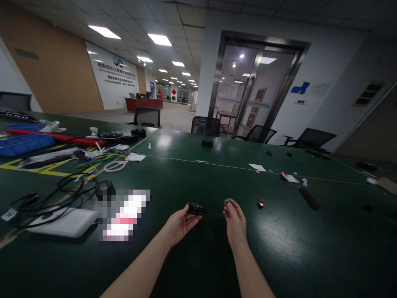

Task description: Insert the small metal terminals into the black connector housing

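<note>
A black, oblong, plastic-looking part [196,209] is pinched by the left hand [180,227], a small, grey, metallic-looking piece [226,201] by the right hand [235,223], both held apart, unjoined.

A: What lies on the left of the dark green worktop [310,265]?

B: A flat white plastic box with rounded corners [74,225], a thin black cable [57,203] trailing over it, and a rounded black object like a computer mouse [104,189] near it.

A: And farther back?

B: A loop of white cord [107,169], a white sheet of paper [135,157] near that, and a shallow blue plastic tray [27,145] toward the edge of view.

A: Beyond the worktop?

B: Black mesh-backed office chairs [206,125], a tall glass double door in a metal frame [237,62], and, to the left, a red reception desk [144,104] near a white wall sign with a blue logo [105,80].
</note>
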A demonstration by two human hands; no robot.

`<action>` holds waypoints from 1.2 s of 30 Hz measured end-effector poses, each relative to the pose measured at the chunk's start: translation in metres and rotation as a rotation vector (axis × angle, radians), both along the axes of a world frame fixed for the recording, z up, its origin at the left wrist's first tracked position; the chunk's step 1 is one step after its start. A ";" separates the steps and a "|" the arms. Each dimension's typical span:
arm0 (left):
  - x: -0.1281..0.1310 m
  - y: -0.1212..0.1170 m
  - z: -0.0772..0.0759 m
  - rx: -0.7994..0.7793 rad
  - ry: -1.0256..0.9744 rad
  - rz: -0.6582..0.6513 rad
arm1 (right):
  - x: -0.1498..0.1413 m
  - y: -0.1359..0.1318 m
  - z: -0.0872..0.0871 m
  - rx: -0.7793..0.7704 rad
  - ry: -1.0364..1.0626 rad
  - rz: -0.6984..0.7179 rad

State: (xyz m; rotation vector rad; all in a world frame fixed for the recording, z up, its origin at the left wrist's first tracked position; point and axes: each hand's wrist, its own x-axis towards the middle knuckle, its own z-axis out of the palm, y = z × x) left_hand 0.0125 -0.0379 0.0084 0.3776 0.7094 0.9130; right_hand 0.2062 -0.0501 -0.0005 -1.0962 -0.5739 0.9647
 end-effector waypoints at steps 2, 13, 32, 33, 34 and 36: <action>0.000 0.001 -0.001 0.000 -0.001 0.000 | 0.000 0.000 0.000 -0.001 -0.009 0.004; 0.001 0.000 -0.002 0.024 0.015 -0.010 | -0.003 -0.001 0.001 -0.001 -0.072 0.008; 0.005 -0.004 0.004 0.058 0.064 -0.008 | -0.033 -0.017 0.016 0.139 -0.635 0.377; 0.005 -0.004 0.004 0.059 0.058 -0.011 | -0.034 -0.018 0.017 0.148 -0.649 0.386; 0.005 -0.004 0.004 0.061 0.051 -0.013 | -0.034 -0.018 0.018 0.152 -0.663 0.394; 0.005 -0.004 0.002 0.069 0.040 -0.016 | -0.035 -0.019 0.018 0.152 -0.690 0.409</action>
